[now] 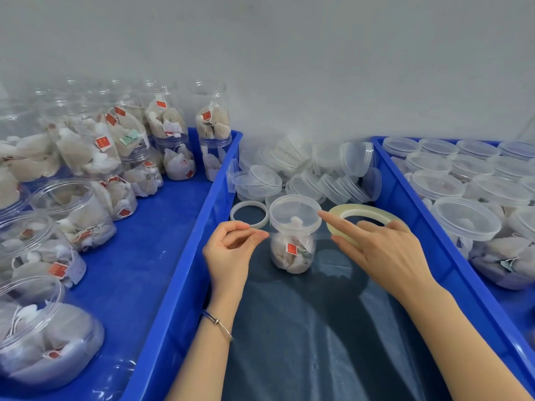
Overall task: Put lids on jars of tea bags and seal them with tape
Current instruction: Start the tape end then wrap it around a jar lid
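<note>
Jar point(293, 250) at frame centre, lidded: left hand point(231, 250) fingers pinch tape end, right hand point(385, 253) grips the roll point(364, 211), forefinger out; keep strip taut, level with lid seam.

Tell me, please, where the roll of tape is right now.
In the head view, the roll of tape is right of centre, held in the right hand, just right of the lidded jar between the blue trays.

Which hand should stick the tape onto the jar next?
Probably the left hand. It pinches the free end of the tape right beside the jar, just under the lid. The right hand is busy holding the tape roll, with its forefinger touching the lid's edge.
</note>
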Demonstrator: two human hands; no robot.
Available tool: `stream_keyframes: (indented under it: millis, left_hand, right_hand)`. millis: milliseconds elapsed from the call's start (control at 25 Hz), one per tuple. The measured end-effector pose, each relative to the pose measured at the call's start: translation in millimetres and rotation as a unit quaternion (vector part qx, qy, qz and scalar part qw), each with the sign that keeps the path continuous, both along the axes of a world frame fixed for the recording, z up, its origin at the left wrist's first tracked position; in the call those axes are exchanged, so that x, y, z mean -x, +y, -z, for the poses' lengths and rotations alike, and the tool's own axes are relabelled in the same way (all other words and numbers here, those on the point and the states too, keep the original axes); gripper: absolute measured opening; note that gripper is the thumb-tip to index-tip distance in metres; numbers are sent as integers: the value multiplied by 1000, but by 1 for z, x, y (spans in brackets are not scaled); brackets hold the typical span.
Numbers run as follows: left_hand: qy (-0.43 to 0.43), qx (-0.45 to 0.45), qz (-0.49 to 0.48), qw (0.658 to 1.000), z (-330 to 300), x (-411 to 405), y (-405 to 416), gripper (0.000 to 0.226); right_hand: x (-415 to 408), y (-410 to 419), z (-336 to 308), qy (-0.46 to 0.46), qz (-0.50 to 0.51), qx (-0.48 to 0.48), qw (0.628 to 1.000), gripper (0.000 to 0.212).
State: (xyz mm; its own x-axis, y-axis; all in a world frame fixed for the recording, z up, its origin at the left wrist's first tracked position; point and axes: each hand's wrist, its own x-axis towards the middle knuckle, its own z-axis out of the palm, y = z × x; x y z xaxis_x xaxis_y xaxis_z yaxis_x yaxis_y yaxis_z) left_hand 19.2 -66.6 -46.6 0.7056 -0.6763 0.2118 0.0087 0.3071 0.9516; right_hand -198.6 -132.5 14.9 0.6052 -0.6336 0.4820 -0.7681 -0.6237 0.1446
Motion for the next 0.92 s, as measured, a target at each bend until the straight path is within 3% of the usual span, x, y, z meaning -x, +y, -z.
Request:
stream_keyframes:
  millis: [280,560,640,760,840,920]
  left_hand:
    - [-26,17,13,999,3,-5,-16,28]
    - [-73,10,41,996,5,-19,-37,41]
    - [-61,-14,51,997,8,-22,-44,34]
    - [-35,-45,57,997,12,-12,-50,13]
    - [0,-56,19,998,13,1,-47,16]
    - [36,-20,43,998,14,14,-37,19]
  right_hand:
    - [0,-10,-1,42,19,-55,997,50]
    - [-8,-13,1,6,-3,-132,991,52]
    - [-7,-14,1,-2,-2,-142,990,49]
    - [-8,-9,1,-19,2,-125,992,44]
    - [-9,-7,2,-65,-19,-77,995,37]
    - [-10,-7,3,-85,-33,-42,995,35]
